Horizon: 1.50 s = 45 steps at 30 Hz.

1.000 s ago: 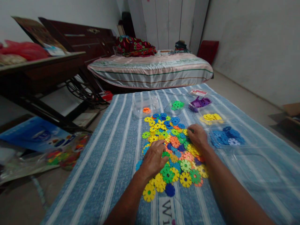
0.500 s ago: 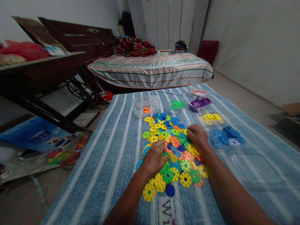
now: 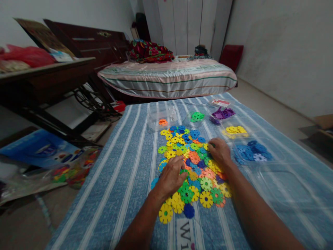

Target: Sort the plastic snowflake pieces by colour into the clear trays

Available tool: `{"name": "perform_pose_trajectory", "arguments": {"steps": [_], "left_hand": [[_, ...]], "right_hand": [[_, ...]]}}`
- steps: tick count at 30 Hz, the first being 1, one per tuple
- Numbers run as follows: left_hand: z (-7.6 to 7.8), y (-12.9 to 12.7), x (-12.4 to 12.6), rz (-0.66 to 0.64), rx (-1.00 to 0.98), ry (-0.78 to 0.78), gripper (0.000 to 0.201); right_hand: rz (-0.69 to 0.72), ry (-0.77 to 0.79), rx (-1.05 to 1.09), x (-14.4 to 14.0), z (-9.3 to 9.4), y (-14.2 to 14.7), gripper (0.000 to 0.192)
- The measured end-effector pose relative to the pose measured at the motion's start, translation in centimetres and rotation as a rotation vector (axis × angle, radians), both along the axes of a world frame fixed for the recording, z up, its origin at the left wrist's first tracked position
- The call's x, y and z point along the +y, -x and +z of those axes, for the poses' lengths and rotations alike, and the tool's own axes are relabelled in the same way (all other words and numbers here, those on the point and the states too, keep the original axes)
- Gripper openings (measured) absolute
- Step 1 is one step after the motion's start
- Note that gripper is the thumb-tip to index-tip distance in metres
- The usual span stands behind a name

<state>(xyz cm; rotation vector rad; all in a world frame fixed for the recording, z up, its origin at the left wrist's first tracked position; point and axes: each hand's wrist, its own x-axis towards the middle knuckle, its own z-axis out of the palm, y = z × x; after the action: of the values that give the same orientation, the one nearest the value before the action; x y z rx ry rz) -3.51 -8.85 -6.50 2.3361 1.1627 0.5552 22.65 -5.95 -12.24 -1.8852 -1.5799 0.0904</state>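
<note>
Blue-and-white striped cloth (image 3: 125, 173) covers the floor, and a heap of flat, notched plastic discs in yellow, green, orange and blue (image 3: 192, 166) lies at its middle. Both hands rest palm-down on that heap. The left hand (image 3: 171, 175) sits on the heap's near-left part, fingers curled loosely onto an orange disc and a green one; whether it pinches any disc I cannot tell. The right hand (image 3: 220, 151) lies on the heap's right edge, knuckles up, fingers bent toward a green disc at the far side; its grip is hidden under the hand, so that too I cannot tell.

Beyond the heap stand clear plastic tubs: one with a few orange discs (image 3: 161, 119) at far left, one with green discs (image 3: 197, 116) straight beyond, one with purple discs (image 3: 222, 114) farther right. Right of the heap sit a tub of yellow discs (image 3: 235, 130) and, nearer, a tub of blue discs (image 3: 251, 151), just beside the right hand. A striped mattress (image 3: 169, 78) lies well beyond the heap.
</note>
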Motion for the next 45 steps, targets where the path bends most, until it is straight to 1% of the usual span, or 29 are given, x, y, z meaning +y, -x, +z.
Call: {"name": "perform_pose_trajectory", "arguments": {"steps": [14,23,45], "left_hand": [[0.47,-0.13,-0.18,0.011,0.007,0.015,0.016],[0.16,0.0,-0.11,-0.003,0.005,0.006,0.018],[0.15,-0.04,-0.09,0.001,-0.001,-0.001,0.016]], "right_hand": [[-0.006,-0.002,0.001,0.08,-0.07,-0.02,0.022],[-0.014,-0.004,-0.002,-0.01,-0.03,0.05,0.023],[-0.023,-0.012,0.002,-0.09,0.13,0.19,0.023]]}}
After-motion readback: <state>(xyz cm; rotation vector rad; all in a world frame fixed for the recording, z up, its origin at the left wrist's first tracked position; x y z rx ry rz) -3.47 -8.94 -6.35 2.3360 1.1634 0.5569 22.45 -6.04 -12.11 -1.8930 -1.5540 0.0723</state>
